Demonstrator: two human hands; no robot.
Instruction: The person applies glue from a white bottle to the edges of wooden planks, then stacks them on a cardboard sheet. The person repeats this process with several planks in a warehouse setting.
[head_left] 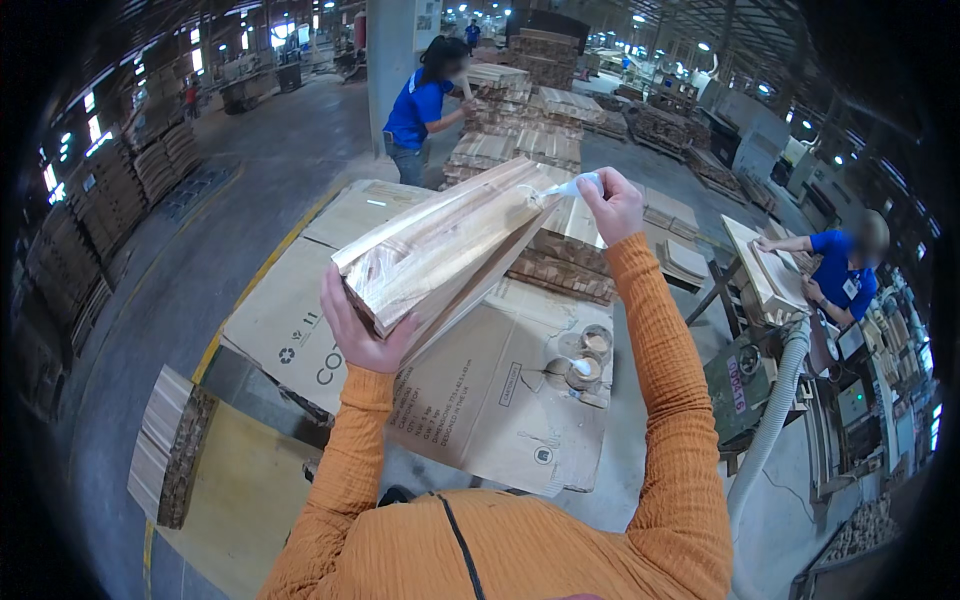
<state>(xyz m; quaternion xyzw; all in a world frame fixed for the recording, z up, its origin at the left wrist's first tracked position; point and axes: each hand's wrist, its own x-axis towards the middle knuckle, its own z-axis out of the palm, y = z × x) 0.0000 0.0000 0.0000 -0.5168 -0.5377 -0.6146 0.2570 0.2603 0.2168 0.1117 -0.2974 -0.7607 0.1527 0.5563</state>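
Note:
My left hand (362, 328) is closed around the near left end of a long, pale wooden piece (440, 240), thumb on one side and fingers on the other. The wood is tilted, its far end up and to the right, above a cardboard sheet (470, 400). Pinched in my right hand (614, 208) is a small white squeeze bottle (574, 187). Its narrow nozzle points left, at the far end of the wood; whether it touches cannot be made out. On the cardboard to the right sit round pots (597, 342), one with a white-tipped thing (582, 367) in it.
Stacked wooden boards (560, 268) stand beyond the cardboard. Another stack (170, 445) lies at lower left. A person in blue (410, 112) works at a far pile; another (845, 270) handles boards on a machine at right. A grey hose (778, 405) runs down beside it.

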